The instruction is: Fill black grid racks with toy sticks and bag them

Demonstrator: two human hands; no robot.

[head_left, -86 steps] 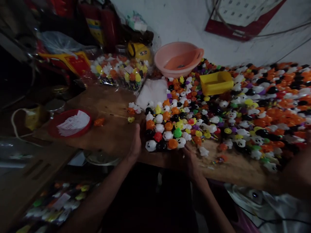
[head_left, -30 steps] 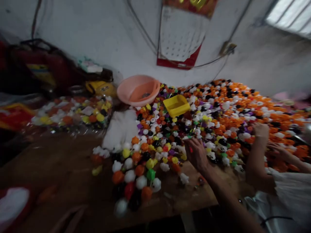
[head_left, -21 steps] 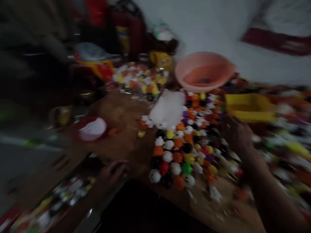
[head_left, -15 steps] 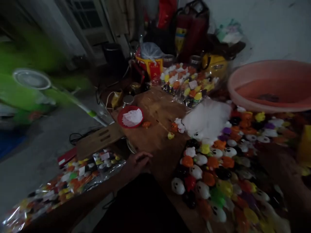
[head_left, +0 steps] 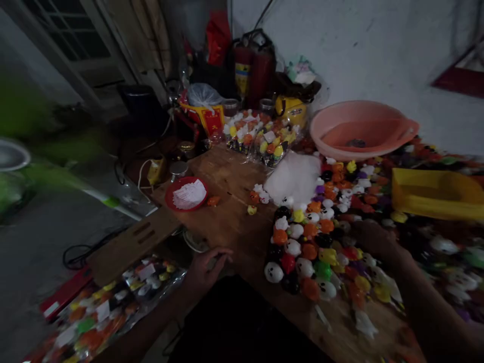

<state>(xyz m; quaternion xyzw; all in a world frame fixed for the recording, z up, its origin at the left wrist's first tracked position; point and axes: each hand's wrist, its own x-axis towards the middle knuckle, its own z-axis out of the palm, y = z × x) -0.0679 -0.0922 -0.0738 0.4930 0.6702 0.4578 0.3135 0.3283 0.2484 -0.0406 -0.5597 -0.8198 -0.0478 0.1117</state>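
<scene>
My left hand (head_left: 207,267) hovers at the near edge of the wooden table (head_left: 227,222), thumb and fingers apart, with nothing in it. Over on the right, my right hand (head_left: 372,239) reaches into a pile of small coloured toy figures (head_left: 310,252). Its fingers are dark and blurred against the toys, so a hold on any of them cannot be made out. White ghost-faced, orange, black, yellow and green figures lie in that pile. A clump of white plastic bags (head_left: 293,179) rests at its far side. A few figures (head_left: 259,194) sit apart near the bags.
A red dish (head_left: 170,194) with paper slips stands at the table's left. Filled clear bags (head_left: 260,136) lie at the back. A pink basin (head_left: 321,133) and a yellow tray (head_left: 434,209) stand right. More bagged toys (head_left: 102,312) lie at lower left.
The view has swung right, bringing the yellow tray fully into sight. My right hand has moved forward and left over the toy pile. My left hand stays near the table edge.
</scene>
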